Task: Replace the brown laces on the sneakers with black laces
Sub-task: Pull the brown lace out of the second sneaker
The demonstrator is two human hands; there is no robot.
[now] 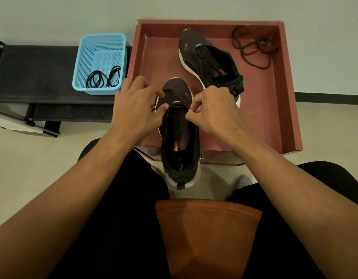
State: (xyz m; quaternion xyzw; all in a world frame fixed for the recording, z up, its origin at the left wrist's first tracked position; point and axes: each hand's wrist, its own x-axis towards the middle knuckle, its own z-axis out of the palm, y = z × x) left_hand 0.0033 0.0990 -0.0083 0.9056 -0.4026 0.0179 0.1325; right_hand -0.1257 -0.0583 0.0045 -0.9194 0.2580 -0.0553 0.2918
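Red-brown tray, centre to upper right of the frame. Near sneaker, dark, PUMA insole, centre frame, heel overhanging the tray's near edge. Far sneaker, black-laced, lying in the tray above. Blue basket, upper left. Left hand, fingers curled on the near sneaker's left forefoot. Right hand, pinching its right eyelet edge. Brown lace, loose in the tray's upper right corner. Black laces, coiled in the basket.
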